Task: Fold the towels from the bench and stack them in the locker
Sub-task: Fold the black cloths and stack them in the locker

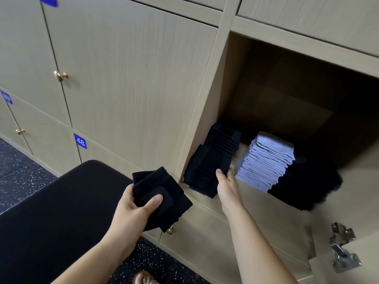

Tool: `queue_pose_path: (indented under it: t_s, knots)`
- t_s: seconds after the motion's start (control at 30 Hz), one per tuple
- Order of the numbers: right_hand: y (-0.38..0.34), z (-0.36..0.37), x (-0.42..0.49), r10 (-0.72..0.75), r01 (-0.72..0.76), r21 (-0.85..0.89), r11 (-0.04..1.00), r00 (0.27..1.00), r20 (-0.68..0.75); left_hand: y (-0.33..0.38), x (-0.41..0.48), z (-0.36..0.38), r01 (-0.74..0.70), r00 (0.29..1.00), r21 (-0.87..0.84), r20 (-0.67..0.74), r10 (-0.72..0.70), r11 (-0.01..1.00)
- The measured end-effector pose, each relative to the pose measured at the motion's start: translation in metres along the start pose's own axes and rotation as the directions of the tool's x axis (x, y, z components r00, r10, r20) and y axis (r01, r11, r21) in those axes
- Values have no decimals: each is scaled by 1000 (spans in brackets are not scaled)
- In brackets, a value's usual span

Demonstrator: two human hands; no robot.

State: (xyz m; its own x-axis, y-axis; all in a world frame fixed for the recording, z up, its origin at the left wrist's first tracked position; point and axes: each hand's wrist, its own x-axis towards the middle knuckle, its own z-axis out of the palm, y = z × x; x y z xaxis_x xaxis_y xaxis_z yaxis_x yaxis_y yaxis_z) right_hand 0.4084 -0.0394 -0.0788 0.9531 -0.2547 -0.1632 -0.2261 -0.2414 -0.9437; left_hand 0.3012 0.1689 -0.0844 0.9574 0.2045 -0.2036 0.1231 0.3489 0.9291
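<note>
My left hand (pixel 135 210) grips a small bundle of folded black towels (pixel 162 197) in front of the lockers, thumb on top. My right hand (pixel 226 183) reaches into the open locker (pixel 287 89) and holds the near side of a tall stack of black towels (pixel 213 160) at its left. Beside that stack stands a stack of white towels (pixel 266 160), and a low pile of black towels (pixel 307 187) lies at the right. The black padded bench (pixel 61 212) is at lower left.
Closed wooden locker doors with brass knobs (pixel 60 75) fill the left, one labelled 48 (pixel 80 141). The open door's metal hinge (pixel 342 251) is at lower right. Speckled dark floor (pixel 20 173) lies below, with my sandalled foot (pixel 144 278) at the bottom edge.
</note>
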Motion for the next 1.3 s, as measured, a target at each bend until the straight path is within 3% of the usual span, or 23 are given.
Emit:
queue_pose_path:
  t_s: [0.13, 0.27, 0.37, 0.5, 0.8, 0.9, 1.03, 1.2, 1.3]
  knots:
    - [-9, -7, -13, -44, 43, -24, 999, 998, -44, 8, -9, 3, -20, 1000, -6, 8, 20, 1000]
    - [-23, -14, -56, -204, 188, -95, 978, 957, -205, 21, -24, 7, -41, 999, -21, 5, 41, 999]
    - [-34, -15, -104, -263, 263, -13, 965, 959, -104, 29, -39, 10, -57, 998, -13, 6, 57, 998]
    - [-31, -8, -151, -204, 200, 47, 979, 974, 98, 35, -65, 15, -53, 999, -31, 7, 53, 998]
    - [-34, -27, -200, -269, 269, 115, 956, 963, -17, 43, -112, 22, 18, 999, -72, 39, -16, 997]
    - [-40, -40, -206, -304, 301, 110, 947, 953, 4, 49, -117, 21, 41, 999, -91, 28, -39, 995]
    - [-48, -51, -206, -312, 308, 82, 948, 949, 38, 53, -120, 21, 8, 999, 15, 52, -9, 1000]
    - [-48, -59, -202, -154, 143, 258, 956, 988, 24, 54, -119, 31, -34, 999, 38, -27, 35, 999]
    - [-40, -63, -205, -121, 110, 197, 974, 992, 43, 52, -114, 38, -34, 998, 25, -54, 35, 999]
